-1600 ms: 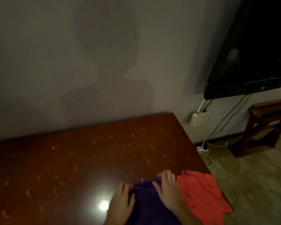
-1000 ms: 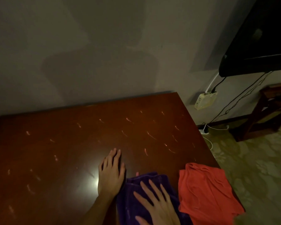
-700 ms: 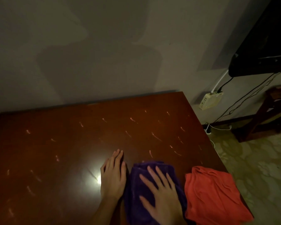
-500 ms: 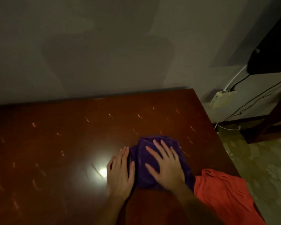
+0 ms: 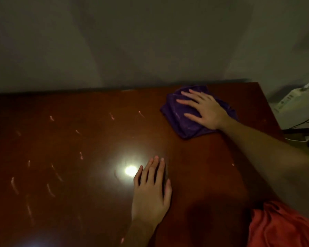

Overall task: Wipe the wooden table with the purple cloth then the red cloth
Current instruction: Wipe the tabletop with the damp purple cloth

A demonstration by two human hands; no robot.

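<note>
The room is dim, and much of it is hard to read. The red cloth point(image 5: 282, 227) is cut off by the near right corner of the view, so only a rumpled part of it shows on the wooden table point(image 5: 78, 139). The purple cloth point(image 5: 184, 120) is partly covered by the right hand point(image 5: 202, 108), and its right side is hidden behind the wrist and forearm. At the far right edge a pale boxy device point(image 5: 292, 104) with cables is cropped and blurred; I cannot tell what it is.

There are two cloths, one purple and one red, and two hands. The purple cloth lies bunched at the far right of the table, close to the wall point(image 5: 150, 41). The right hand lies flat on it, fingers straight and spread, pressing down rather than gripping. The left hand point(image 5: 151, 191) rests palm down on the bare wood near the middle, fingers straight and close together, holding nothing. Just left of it a single bright light reflection point(image 5: 130, 170) glares off the glossy top, and many small pale marks dot the left part.
</note>
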